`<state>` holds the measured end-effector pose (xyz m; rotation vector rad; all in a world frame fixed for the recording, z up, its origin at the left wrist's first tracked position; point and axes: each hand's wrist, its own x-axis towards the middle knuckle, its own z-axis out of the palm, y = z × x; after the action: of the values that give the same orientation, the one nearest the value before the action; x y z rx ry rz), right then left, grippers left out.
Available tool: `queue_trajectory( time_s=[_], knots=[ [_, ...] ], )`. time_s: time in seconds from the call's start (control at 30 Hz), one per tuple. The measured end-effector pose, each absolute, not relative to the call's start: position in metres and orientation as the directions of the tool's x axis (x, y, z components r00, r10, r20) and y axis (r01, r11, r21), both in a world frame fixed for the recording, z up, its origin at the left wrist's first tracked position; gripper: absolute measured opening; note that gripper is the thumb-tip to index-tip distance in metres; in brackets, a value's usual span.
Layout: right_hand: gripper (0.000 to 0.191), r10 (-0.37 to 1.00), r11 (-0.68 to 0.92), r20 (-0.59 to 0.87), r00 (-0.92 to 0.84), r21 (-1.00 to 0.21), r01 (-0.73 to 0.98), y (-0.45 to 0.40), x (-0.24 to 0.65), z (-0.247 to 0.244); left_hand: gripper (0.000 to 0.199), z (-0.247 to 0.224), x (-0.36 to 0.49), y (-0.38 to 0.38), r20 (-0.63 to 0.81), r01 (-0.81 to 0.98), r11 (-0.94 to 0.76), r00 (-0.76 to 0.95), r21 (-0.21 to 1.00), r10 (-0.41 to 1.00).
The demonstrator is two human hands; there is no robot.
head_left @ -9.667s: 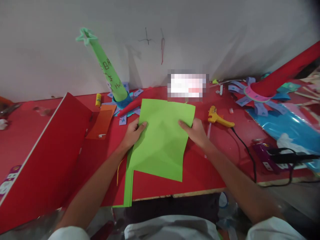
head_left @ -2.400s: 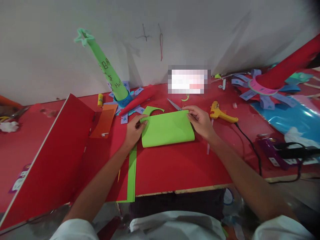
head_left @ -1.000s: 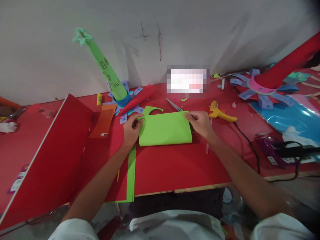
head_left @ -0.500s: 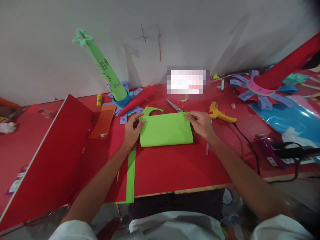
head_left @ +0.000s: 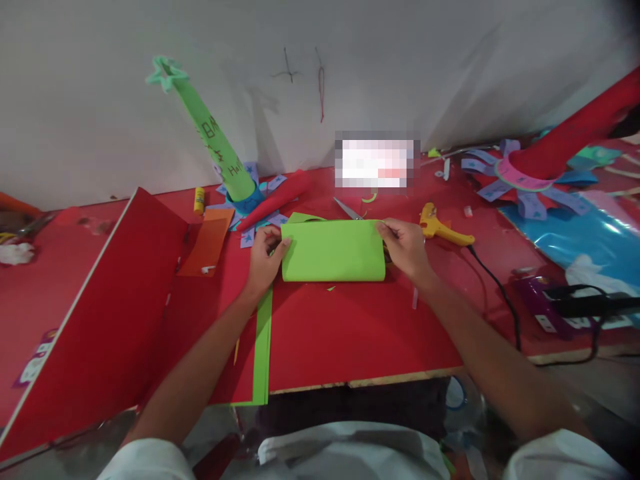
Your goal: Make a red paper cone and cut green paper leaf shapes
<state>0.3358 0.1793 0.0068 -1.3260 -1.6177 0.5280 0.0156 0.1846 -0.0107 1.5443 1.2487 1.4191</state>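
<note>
A bright green sheet [head_left: 334, 251], folded over with its bend toward me, is held between my two hands above the red table. My left hand [head_left: 267, 259] pinches its left edge near the upper corner. At the upper right corner, my right hand [head_left: 404, 245] grips the sheet with thumb and fingers. Behind the sheet lie scissors [head_left: 346, 209], their handles hidden, and a cut green piece [head_left: 299, 217], mostly covered. A small green scrap [head_left: 331, 289] rests just in front of the fold.
A green paper tower [head_left: 215, 137] leans at the back left near a glue stick [head_left: 199, 200]. A yellow glue gun [head_left: 445, 230] with a black cord lies on the right. A red board [head_left: 100, 313] stands tilted at left; green strips [head_left: 263, 347] lie by my left forearm.
The folded sheet's near edge has moved away from me and its far edge has risen slightly, covering more of the cut piece. The small scrap has come into view.
</note>
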Motion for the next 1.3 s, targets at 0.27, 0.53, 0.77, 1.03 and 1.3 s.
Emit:
queue_trajectory(
  time_s=[0.27,0.53,0.77,1.03,1.3],
  knots=[
    [0.064,0.935,0.307,0.356,0.007,-0.816,0.49,0.1776,0.3336,0.0055,0.05,-0.0069,0.0108,0.1857,0.343,0.27,-0.322,-0.032,0.907,0.939],
    [0.055,0.932,0.315,0.361,-0.005,-0.807,0.5,0.1773,0.3329,0.006,0.036,-0.0111,0.0076,0.1886,0.365,0.344,-0.316,-0.086,0.884,0.927],
    [0.046,0.935,0.318,0.356,-0.013,-0.818,0.48,0.1784,0.3333,0.0023,0.035,-0.0097,0.0076,0.1874,0.377,0.356,-0.322,-0.094,0.877,0.921],
    [0.04,0.932,0.326,0.362,-0.007,-0.831,0.45,0.1788,0.3324,0.0022,0.031,-0.0079,0.0096,0.1852,0.389,0.373,-0.329,-0.097,0.868,0.916],
    [0.039,0.933,0.325,0.361,-0.015,-0.821,0.469,0.1787,0.3335,0.0001,0.03,-0.01,0.0098,0.1853,0.389,0.327,-0.337,-0.108,0.883,0.915]
  ],
)
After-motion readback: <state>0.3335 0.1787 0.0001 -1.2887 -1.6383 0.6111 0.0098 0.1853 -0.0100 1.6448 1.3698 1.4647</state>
